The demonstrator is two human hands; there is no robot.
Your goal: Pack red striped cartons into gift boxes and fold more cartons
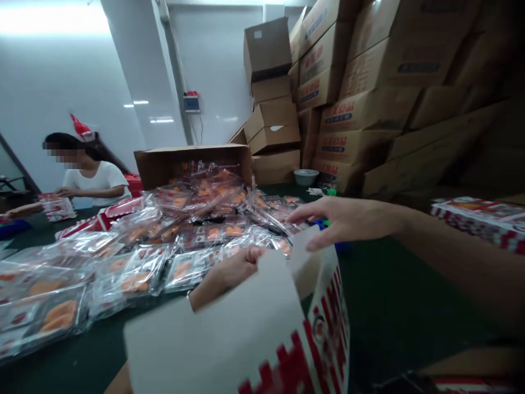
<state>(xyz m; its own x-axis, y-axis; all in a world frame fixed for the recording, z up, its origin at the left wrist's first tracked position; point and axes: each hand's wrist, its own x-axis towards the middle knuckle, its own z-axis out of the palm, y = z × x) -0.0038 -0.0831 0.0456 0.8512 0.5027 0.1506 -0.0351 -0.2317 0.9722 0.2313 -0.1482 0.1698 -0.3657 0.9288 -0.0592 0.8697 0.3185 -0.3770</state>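
A white cardboard carton with red printing stands in front of me, its flaps up and its top not closed. My left hand reaches around its far side, fingers curled at the upper edge; the carton hides part of the forearm. Above the carton's right flap is my right hand, thumb and fingers spread, with the thumb at the flap's edge. Just beyond both hands lie clear plastic packets with orange pieces and small sachets inside.
A brown box on its side spills packets onto the dark green table. Brown boxes are stacked at right. A printed carton lies right, a white tub behind. Across the table, a person handles a printed carton.
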